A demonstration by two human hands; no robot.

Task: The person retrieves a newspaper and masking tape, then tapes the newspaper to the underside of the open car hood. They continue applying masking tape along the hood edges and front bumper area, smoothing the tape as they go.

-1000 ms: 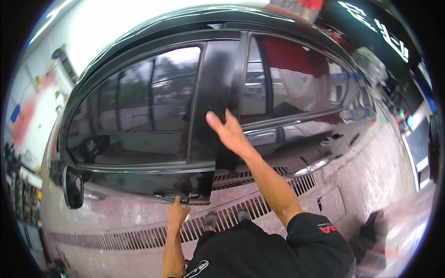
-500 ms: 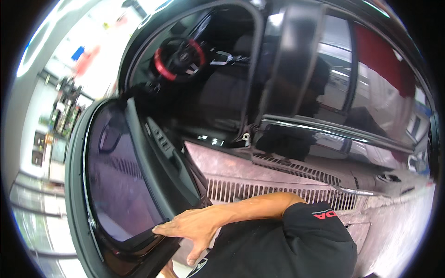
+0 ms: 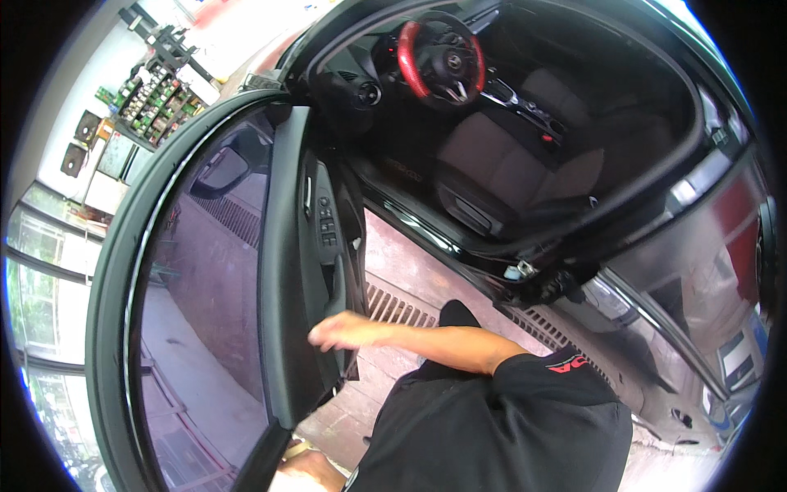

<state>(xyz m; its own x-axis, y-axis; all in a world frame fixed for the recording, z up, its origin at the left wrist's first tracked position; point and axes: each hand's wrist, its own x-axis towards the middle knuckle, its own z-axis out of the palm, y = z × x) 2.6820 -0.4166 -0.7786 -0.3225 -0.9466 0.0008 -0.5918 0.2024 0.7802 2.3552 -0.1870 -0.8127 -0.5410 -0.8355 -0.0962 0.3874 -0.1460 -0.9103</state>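
Observation:
A black car door stands open on the left, with its tinted window up. My right hand reaches across to the door's inner panel, beside the pull recess and below the window switches. Its fingers look bent but are smeared; whether they grip the panel I cannot make out. My left hand is low at the frame's bottom, next to the door's rear edge, partly cut off. A pale yellowish strip shows by it; its fingers are not clear.
Through the doorway are a red-and-black steering wheel and a dark front seat. A slotted drain grate runs along the floor below the sill. The closed rear door is to the right; a shelf of small items stands far left.
The front door has swung wider, showing more of the cabin. My right hand has left the door's upper edge, where it lay flat, and moved to the inner panel. The view has shifted.

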